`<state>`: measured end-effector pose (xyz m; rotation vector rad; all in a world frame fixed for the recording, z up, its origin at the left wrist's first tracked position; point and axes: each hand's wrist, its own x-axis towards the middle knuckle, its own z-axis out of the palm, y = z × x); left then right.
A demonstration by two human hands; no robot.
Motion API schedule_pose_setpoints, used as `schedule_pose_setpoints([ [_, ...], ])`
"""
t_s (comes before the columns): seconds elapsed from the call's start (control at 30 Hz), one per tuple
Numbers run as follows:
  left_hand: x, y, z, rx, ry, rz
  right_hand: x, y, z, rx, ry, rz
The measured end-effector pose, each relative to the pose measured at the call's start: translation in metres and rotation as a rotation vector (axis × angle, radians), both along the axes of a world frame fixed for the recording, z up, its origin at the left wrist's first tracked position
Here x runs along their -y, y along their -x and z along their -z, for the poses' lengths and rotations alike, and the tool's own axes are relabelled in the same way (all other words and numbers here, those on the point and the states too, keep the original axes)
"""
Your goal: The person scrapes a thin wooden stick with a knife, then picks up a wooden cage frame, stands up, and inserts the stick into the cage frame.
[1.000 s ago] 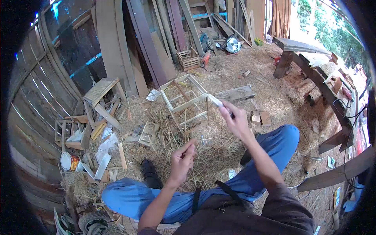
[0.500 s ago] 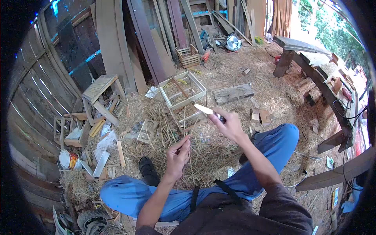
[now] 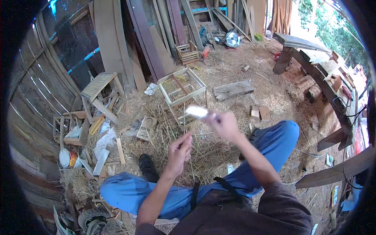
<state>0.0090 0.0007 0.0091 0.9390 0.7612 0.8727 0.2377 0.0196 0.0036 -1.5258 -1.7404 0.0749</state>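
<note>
Holding a knife (image 3: pixel 196 112) in the clenched right grip (image 3: pixel 224 125), with motion blur hiding the edge of the blade, and angling it toward the left of the view, overlapping the lower part of a wooden frame (image 3: pixel 188 97). Working just beside it with the left grip (image 3: pixel 180 152), fingers drawn together, too small a gap to tell what is pinched, if anything. Keeping both apart, above straw (image 3: pixel 207 160) and between bent knees in blue trousers (image 3: pixel 276 143). Set beyond the frame's right edge, a weathered plank (image 3: pixel 234 91); nearer, beside the right forearm, cut blocks (image 3: pixel 264 114). Spaced well apart at either side, a slatted stool (image 3: pixel 98 87) and a cluttered surface (image 3: pixel 319 78).
</note>
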Motion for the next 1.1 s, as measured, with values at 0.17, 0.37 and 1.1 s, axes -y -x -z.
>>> schedule_pose_setpoints([
  [0.17, 0.001, 0.004, -0.003, 0.031, -0.006, 0.001, 0.002, -0.027, -0.022, -0.142, 0.058, 0.209],
  [0.37, 0.004, 0.003, 0.007, -0.005, 0.037, 0.010, 0.035, 0.041, -0.017, 0.113, 0.057, -0.279],
  [1.1, 0.009, -0.001, 0.014, 0.018, -0.048, -0.037, 0.035, 0.034, -0.011, 0.143, -0.029, -0.245],
])
